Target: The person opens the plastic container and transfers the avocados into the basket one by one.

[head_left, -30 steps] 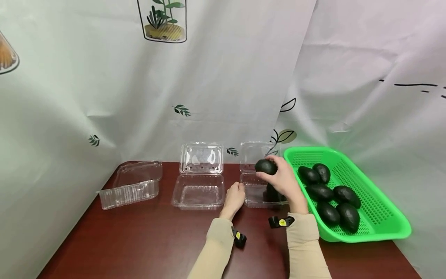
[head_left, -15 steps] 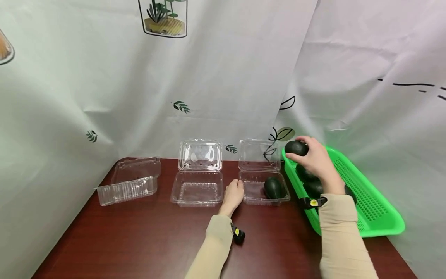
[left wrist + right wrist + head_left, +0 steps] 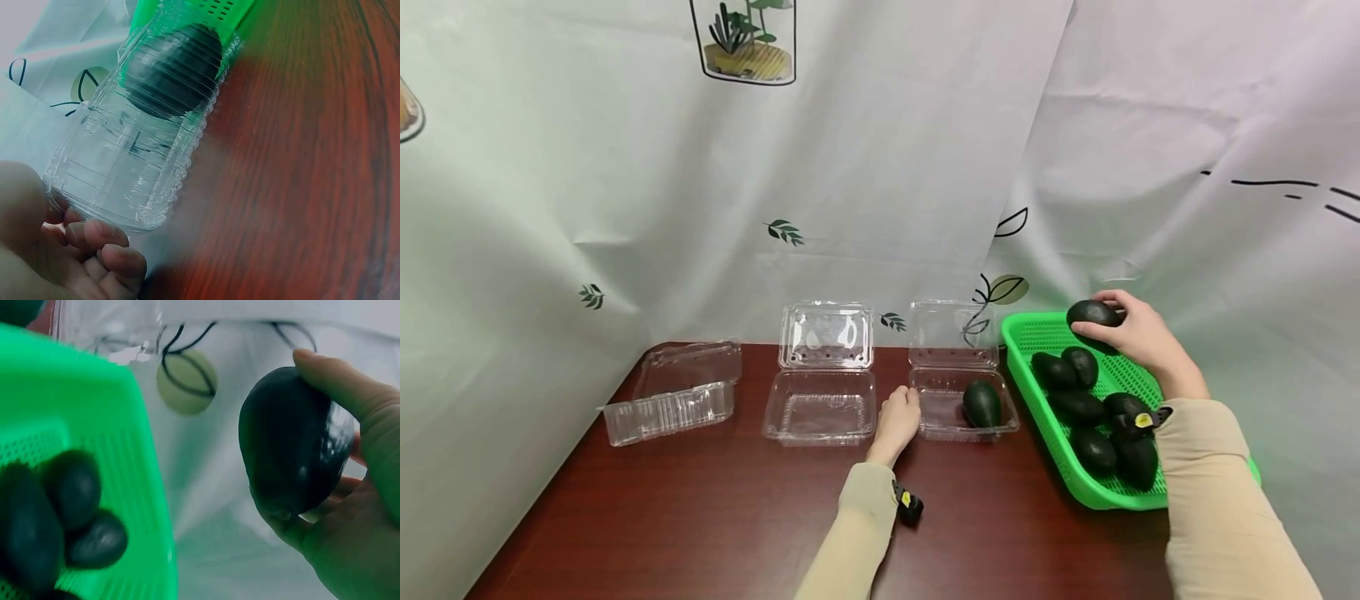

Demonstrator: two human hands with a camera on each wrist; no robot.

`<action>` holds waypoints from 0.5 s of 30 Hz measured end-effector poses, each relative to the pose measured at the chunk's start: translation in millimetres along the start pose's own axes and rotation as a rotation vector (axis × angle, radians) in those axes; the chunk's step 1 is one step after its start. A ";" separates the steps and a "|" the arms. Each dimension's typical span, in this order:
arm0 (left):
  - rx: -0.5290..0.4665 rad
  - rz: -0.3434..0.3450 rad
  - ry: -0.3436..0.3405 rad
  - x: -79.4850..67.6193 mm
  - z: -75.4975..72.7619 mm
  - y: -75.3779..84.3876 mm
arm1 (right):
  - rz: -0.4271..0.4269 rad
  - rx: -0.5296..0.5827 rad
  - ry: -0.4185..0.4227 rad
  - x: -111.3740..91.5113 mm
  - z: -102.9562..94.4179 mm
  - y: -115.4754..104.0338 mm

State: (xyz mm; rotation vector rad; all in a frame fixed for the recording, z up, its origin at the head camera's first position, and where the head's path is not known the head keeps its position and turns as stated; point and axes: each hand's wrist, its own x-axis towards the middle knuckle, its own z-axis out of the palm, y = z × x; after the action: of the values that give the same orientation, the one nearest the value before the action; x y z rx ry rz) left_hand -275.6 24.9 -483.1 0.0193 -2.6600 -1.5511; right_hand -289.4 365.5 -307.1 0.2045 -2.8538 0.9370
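My right hand point(image 3: 1138, 333) grips a dark avocado point(image 3: 1093, 323) above the far end of the green basket point(image 3: 1052, 442). In the right wrist view the thumb lies over one side of this avocado point(image 3: 287, 444) and the fingers curl beneath. My left hand point(image 3: 897, 417) is at the left edge of a lidded clear plastic container point(image 3: 936, 404). The left wrist view shows its thumb and fingers pinching the rim of that container point(image 3: 119, 162). One avocado point(image 3: 982, 405) lies in its right half, and its lid stands raised behind.
Several avocados point(image 3: 1077, 408) lie in the basket at the right. A second clear container point(image 3: 820, 408), lid raised, stands left of my left hand. Farther left another clear container point(image 3: 670, 412) lies tilted on the brown table point(image 3: 715, 517). A patterned white sheet point(image 3: 880, 167) hangs behind.
My right hand has carried its avocado from above the right container to the right, over the basket. The left hand stays at the container's edge.
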 end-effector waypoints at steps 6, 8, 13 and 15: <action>-0.015 0.012 0.002 1.5 -2.6 -1.4 | 0.046 0.018 -0.135 -0.1 2.1 31.7; -0.014 0.012 0.011 1.3 -3.7 -1.6 | 0.062 0.004 -0.184 0.5 4.7 42.5; -0.015 0.013 0.005 1.2 -1.9 -1.6 | 0.128 -0.052 -0.248 -2.4 4.0 70.4; -0.012 0.013 -0.005 0.8 -0.5 -1.0 | 0.158 -0.057 -0.250 -4.7 1.5 80.8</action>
State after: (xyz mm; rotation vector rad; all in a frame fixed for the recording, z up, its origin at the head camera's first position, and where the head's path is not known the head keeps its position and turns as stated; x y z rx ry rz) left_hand -276.5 23.9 -483.7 -0.0020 -2.6493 -1.5654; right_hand -298.5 429.4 -355.9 0.0972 -3.1618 0.9145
